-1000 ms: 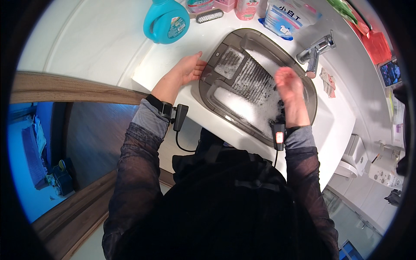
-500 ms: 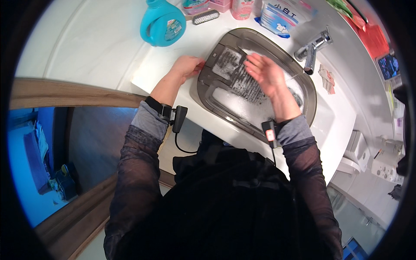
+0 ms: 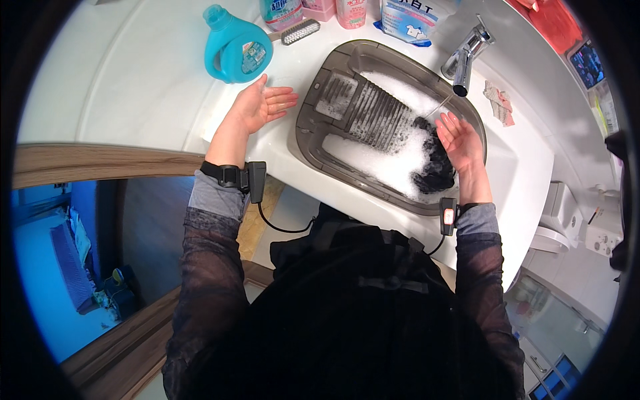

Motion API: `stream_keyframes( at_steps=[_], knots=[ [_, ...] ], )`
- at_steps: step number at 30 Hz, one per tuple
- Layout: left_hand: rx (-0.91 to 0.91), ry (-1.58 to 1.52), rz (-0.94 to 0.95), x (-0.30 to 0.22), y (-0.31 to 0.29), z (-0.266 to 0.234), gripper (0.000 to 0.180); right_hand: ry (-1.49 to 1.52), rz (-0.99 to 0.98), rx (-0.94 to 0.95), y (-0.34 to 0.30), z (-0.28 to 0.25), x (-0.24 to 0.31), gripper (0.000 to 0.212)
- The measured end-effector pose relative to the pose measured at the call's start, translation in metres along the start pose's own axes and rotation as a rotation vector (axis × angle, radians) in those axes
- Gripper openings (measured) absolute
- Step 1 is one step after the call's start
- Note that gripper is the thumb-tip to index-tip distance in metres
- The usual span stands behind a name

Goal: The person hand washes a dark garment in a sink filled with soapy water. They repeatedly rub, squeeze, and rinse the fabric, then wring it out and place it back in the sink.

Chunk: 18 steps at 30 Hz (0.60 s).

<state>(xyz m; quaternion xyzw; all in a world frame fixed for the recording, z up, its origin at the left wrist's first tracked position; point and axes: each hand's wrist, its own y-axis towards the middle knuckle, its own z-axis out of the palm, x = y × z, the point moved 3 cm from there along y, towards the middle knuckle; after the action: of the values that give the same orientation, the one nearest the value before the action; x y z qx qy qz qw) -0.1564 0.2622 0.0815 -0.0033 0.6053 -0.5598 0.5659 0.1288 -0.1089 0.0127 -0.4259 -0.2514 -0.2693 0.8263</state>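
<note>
A grey see-through washbasin [image 3: 308,127] with a ribbed washboard [image 3: 379,115] built into it sits over the white sink. White suds [image 3: 383,163] lie in it, and a soaked black cloth [image 3: 435,163] rests at its right side. From the chrome faucet [image 3: 465,57] a thin stream of water runs into the basin. My left hand [image 3: 259,107] is open, palm up, left of the basin and just below a teal detergent jug [image 3: 239,48]. Over the basin's right edge, beside the black cloth, my right hand [image 3: 460,141] is open with its fingers stretched out. Neither hand holds anything.
Along the back stand a scrub brush [image 3: 301,32], a pink bottle [image 3: 351,12] and a blue-white pouch [image 3: 408,21]. A crumpled cloth [image 3: 499,103] lies right of the faucet. At the far right is a toilet [image 3: 557,217]; a wooden door frame [image 3: 107,160] is at left.
My left hand has moved left, away from the basin's rim, and turned palm up. My right hand has shifted right from over the washboard, and the black cloth now shows more.
</note>
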Motion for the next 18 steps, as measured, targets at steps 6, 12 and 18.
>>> stream_keyframes(
  at_steps=[6,12,18],
  knots=[
    [0.01,-0.02,0.094,0.004,0.005,-0.001,0.037,-0.028,0.033,0.056,0.009,0.014,-0.005,0.038],
    [-0.285,0.144,0.294,0.013,0.029,-0.017,0.019,-0.063,0.039,0.048,0.0,0.008,-0.005,0.035],
    [-0.256,0.415,0.328,0.015,0.029,0.023,0.038,-0.108,0.01,-0.006,-0.015,-0.02,0.009,0.032]
  ],
)
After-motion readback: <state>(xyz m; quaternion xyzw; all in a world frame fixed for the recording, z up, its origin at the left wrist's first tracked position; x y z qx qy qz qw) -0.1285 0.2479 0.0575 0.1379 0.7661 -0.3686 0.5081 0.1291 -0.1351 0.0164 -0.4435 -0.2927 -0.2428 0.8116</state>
